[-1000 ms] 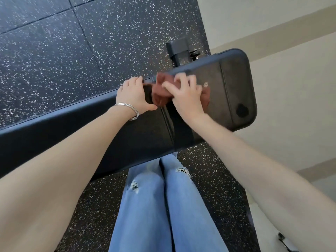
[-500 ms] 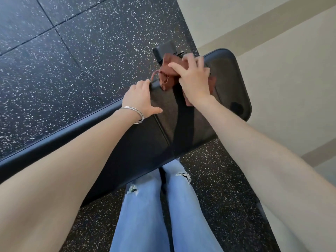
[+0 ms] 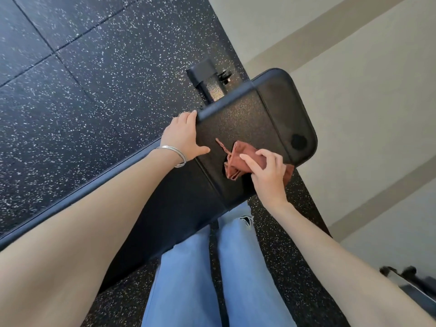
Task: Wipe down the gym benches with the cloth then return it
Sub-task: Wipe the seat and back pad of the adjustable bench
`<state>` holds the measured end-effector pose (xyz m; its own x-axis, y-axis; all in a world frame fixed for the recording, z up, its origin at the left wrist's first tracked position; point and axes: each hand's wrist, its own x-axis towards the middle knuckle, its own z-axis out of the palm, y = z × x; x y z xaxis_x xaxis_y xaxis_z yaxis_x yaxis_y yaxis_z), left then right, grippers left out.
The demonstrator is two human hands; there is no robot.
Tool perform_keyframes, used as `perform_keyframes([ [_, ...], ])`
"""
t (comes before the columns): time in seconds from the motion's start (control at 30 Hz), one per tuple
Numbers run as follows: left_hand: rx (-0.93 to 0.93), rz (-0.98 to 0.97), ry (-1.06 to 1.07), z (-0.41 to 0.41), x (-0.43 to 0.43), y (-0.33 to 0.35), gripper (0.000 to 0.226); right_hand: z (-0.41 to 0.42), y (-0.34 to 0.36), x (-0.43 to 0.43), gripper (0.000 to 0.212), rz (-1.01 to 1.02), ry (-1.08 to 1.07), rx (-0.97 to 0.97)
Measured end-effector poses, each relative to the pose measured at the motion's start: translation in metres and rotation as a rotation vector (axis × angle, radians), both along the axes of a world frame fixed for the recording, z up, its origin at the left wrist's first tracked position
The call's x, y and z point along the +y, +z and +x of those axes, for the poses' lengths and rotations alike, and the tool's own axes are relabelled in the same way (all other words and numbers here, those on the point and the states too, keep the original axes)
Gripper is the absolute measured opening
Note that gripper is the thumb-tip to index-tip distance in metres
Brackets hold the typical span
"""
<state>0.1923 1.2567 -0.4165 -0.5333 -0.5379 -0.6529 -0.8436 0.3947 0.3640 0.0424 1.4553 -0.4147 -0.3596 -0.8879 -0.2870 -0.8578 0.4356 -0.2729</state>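
A black padded gym bench (image 3: 278, 109) runs from the lower left to the upper right, ending in a rounded seat pad. A crumpled rust-red cloth (image 3: 238, 159) lies on the seat pad near its front edge. My right hand (image 3: 266, 175) grips the cloth with curled fingers and holds it against the pad. My left hand (image 3: 184, 138), with thin silver bangles on the wrist, rests on the far edge of the bench at the seam between the pads, its fingers over the edge.
The bench's black metal post and foot (image 3: 207, 79) stand behind the seat on the speckled black rubber floor (image 3: 94, 90). A beige wall (image 3: 365, 67) rises just right of the bench end. A dark metal piece of equipment (image 3: 405, 282) shows at the lower right.
My right hand has dragged the cloth from the far edge of the seat pad toward me, to the near edge. My left hand stays on the far edge.
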Motion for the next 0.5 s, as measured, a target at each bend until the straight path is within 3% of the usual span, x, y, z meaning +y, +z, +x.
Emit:
perform_keyframes([
  [0.23, -0.014, -0.031, 0.016, -0.003, 0.005, -0.002, 0.101, -0.033, -0.001, -0.123, 0.044, -0.036, -0.127, 0.050],
  [0.33, -0.036, -0.057, 0.038, -0.010, 0.008, -0.003, 0.101, -0.057, -0.007, -0.170, 0.041, 0.009, -0.021, 0.071],
  [0.43, -0.057, -0.071, 0.067, -0.018, 0.011, -0.003, 0.101, -0.073, -0.004, -0.145, 0.044, -0.013, 0.129, 0.099],
  [0.5, -0.059, -0.088, 0.077, -0.023, 0.012, -0.004, 0.100, -0.086, 0.000, -0.106, 0.047, -0.035, 0.097, 0.086],
])
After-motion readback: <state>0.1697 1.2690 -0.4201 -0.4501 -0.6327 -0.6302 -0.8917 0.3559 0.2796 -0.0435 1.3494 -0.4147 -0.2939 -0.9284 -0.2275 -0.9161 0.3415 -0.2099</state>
